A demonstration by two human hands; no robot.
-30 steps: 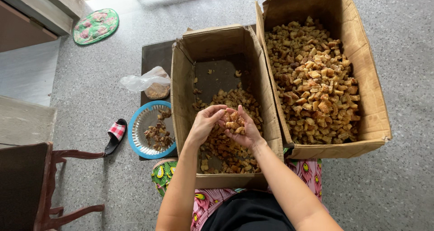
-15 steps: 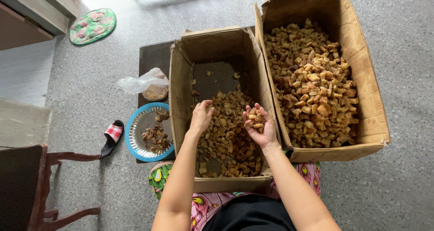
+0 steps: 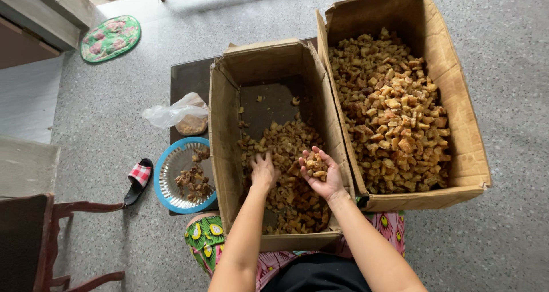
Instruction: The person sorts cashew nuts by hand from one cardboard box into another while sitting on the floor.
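The left hand (image 3: 263,172) is lying palm down on the brown chunks (image 3: 291,178) inside the half-filled cardboard box (image 3: 224,138), fingers spread among them. The right hand (image 3: 320,175) is hovering just beside it, palm up and cupped, cradling a small heap of the same chunks. A fuller cardboard box (image 3: 457,120) is standing touching the first one's right side. Left of the half-filled box, a blue-rimmed plate (image 3: 166,178) is holding a few pieces, and a clear plastic bag (image 3: 171,112) is lying behind it.
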